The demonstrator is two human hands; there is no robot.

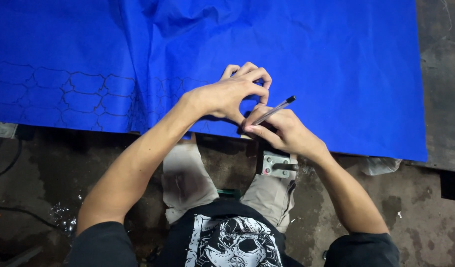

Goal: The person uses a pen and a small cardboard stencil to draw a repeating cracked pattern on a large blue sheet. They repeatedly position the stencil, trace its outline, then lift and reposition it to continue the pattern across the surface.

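At frame centre, your left hand (pixel 232 94) presses curled onto the blue fabric (pixel 311 54), pinning it flat while your right hand (pixel 282 131) grips the pen (pixel 274 111).

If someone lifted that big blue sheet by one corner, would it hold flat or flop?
The blue sheet would probably flop: it already shows creases and soft folds. It looks thin and likely light, which may be why the left hand presses it flat while the right hand holds a pen. A push would likely wrinkle it.
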